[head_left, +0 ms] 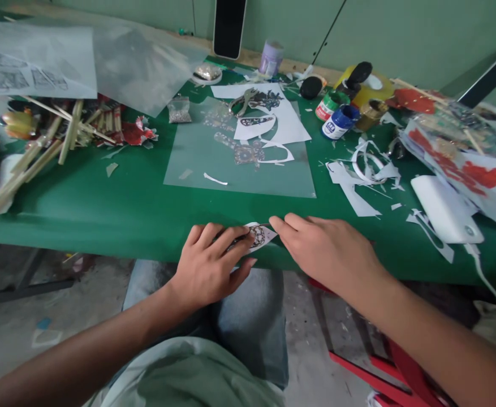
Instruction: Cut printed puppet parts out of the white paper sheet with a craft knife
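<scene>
Near the front edge of the green table lies a small paper cutout [257, 236] with a dark printed pattern. My left hand [214, 263] is laid over its left part, fingers stretched out and pressing it to the surface, so that part is hidden. At the cutout's right tip, my right hand [328, 246] is closed in a pinch. A thin dark sliver reaches from its fingertips along the paper's upper edge; what it belongs to is hidden in the hand. Behind them lies a translucent sheet [239, 183] bearing printed cutouts, white paper [296, 121] and pliers [243, 103].
Paint jars, one blue [339, 122] and one green [331, 103], stand at the back right. Paper scraps [353, 189] and a white power bank [446, 209] with a cable lie right. Wooden sticks [39, 161] are heaped left. A phone [229, 28] leans at the wall.
</scene>
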Tool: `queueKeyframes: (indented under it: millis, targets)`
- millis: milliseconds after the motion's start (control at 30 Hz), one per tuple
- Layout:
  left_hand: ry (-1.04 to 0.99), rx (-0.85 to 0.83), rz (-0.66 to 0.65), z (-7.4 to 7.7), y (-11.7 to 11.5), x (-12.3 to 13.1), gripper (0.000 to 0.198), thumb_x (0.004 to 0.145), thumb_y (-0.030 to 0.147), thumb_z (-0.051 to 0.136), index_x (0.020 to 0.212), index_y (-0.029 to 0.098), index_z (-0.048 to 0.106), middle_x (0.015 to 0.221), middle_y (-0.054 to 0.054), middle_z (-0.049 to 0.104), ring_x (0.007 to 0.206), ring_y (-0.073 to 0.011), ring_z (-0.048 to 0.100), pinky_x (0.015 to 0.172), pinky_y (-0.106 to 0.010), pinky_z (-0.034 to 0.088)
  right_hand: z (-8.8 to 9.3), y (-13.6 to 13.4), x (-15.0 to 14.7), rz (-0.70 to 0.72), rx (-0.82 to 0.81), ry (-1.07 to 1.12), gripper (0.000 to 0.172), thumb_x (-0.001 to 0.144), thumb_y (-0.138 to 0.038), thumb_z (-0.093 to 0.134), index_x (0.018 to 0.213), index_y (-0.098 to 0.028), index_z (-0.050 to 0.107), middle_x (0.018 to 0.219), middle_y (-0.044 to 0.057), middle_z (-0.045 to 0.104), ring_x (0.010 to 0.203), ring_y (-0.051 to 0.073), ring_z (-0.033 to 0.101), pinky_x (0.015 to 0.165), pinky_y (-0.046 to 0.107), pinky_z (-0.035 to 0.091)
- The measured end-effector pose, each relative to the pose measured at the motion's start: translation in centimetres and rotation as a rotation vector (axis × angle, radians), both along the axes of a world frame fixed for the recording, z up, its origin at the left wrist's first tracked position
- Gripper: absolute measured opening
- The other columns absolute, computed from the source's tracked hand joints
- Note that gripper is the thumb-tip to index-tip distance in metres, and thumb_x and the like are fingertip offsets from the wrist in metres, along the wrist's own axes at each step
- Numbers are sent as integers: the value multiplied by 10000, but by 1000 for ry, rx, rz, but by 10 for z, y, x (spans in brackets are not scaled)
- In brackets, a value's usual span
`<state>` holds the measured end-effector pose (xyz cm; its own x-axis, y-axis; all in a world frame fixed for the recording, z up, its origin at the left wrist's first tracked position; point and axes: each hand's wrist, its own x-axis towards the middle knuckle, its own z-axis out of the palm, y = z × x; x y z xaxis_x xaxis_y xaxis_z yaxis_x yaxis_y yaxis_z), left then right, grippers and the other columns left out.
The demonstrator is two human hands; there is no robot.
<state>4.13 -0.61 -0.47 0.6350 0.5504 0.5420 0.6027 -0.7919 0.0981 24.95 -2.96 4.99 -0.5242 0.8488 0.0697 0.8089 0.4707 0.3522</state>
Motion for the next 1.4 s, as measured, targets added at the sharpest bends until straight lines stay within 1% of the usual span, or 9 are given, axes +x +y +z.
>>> queueKeyframes:
  millis: [133,300,367,433,533,633,867,1033,1400]
  targets:
    - [42,-81,-100,4,8,-3,320,909,398,526,1095,189,681,1148,-26,706,914,-239,550,775,-413,387,-2,14,14,123,6,-6,340,866,-34,421,1038,-156,687,684,3,594,513,128,538,441,302,227]
    - [125,-56,-216,1,21,-15,342,906,231,522,1234,204,617,1328,7,620,1129,-223,545,917,-407,394,0,19,18,181,-9,4,324,881,-44,398,962,-161,689,630,-1,567,476,107,466,435,291,185]
    - [134,-21,-181,0,20,-15,347,910,188,514,1238,233,620,1313,23,631,1121,-217,554,903,-401,403,4,21,21,198,-11,34,307,908,-80,403,976,-160,692,644,2,593,466,100,451,428,284,187]
    - [141,-2,-81,2,14,-10,337,912,205,523,1230,238,629,1291,15,645,1092,-233,562,883,-414,406,9,24,25,164,26,123,288,946,-155,416,1034,-167,690,696,6,639,468,95,455,425,276,208]
    - [163,-26,94,7,0,5,367,909,303,541,1248,188,621,1262,-42,656,1036,-264,564,870,-440,400,10,30,29,47,73,264,291,978,-245,419,1126,-189,664,780,6,685,475,94,465,430,267,241]
    - [169,-64,162,9,-9,17,459,899,401,542,1266,134,604,1213,-95,659,1012,-277,554,859,-440,397,2,33,23,-13,9,322,298,983,-242,389,1104,-168,651,864,28,687,493,92,471,430,264,251]
    - [156,-52,90,-7,-4,6,498,862,322,564,1338,175,546,1346,-41,596,1093,-258,516,939,-424,362,-26,44,6,7,-89,430,317,985,-319,380,916,-194,663,841,16,626,558,85,455,452,240,227]
    - [129,-52,75,-12,-1,4,522,818,250,573,1335,172,551,1342,-38,605,1073,-254,528,918,-420,370,-23,52,5,19,-127,422,341,987,-304,355,894,-191,663,850,13,614,543,76,381,464,236,209]
    - [95,-63,73,-11,-1,5,501,820,239,568,1316,169,568,1336,-33,612,1052,-253,536,905,-419,362,-22,59,10,85,-170,438,312,981,-269,385,889,-198,675,866,9,627,550,72,376,491,227,234]
